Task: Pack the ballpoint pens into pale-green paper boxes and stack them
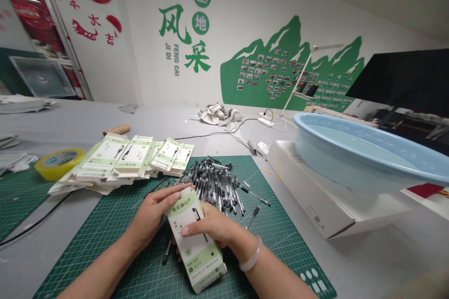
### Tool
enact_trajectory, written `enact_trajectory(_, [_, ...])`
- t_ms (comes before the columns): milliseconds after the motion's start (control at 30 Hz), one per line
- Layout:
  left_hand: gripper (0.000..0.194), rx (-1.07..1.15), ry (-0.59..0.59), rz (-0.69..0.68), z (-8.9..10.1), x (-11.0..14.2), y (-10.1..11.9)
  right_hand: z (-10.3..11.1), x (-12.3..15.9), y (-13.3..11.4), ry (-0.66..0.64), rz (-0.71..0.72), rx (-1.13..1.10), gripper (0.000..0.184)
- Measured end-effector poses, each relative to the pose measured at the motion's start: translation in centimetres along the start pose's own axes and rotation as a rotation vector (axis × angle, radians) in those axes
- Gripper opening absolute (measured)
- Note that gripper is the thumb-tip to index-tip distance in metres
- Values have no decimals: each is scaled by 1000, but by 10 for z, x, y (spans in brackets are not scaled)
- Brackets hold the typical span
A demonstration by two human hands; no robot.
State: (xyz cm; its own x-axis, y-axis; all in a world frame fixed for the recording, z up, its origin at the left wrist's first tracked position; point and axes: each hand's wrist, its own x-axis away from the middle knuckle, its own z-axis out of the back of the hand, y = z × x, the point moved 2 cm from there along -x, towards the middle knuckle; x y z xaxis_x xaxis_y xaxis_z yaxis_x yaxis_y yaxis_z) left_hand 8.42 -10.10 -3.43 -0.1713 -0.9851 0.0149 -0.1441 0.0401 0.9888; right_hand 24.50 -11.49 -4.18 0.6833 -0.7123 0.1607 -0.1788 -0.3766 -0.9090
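Note:
A green and white pen box (pixel 191 254), printed with a pen picture, is tilted between my two hands over the green cutting mat (pixel 115 243). My right hand (pixel 213 226) grips its middle, thumb across the front face. At the upper end, the fingers of my left hand (pixel 157 210) press on the top edge, with part of that hand hidden behind the box. Just beyond the hands lies a loose heap of black and clear pens (pixel 217 187). One pen (pixel 253 217) sits apart on the right.
Flat pen boxes (pixel 101 159) are piled at the left, beside a yellow tape roll (pixel 59 164). At the right, a blue basin (pixel 333 163) rests on a white carton (pixel 308 196). A black cable (pixel 38 224) crosses the left side. Crumpled cloth (pixel 217 114) lies farther back.

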Motion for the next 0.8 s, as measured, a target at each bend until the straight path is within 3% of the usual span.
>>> enact_trajectory(233, [39,-159,-40,-83,-4,3,4,4,-2,3,-19,-19,-26,51])
enact_trajectory(567, [36,-443,-108,-244,-13,8,10,8,-4,5,78,25,-6,46])
enact_trajectory(700, [36,-459,-65,-210,-10,6,8,7,-4,5,4,-11,-70,50])
enact_trajectory(800, [45,-315,8,-82,-5,1,1,6,0,-3,-117,-28,-194,62])
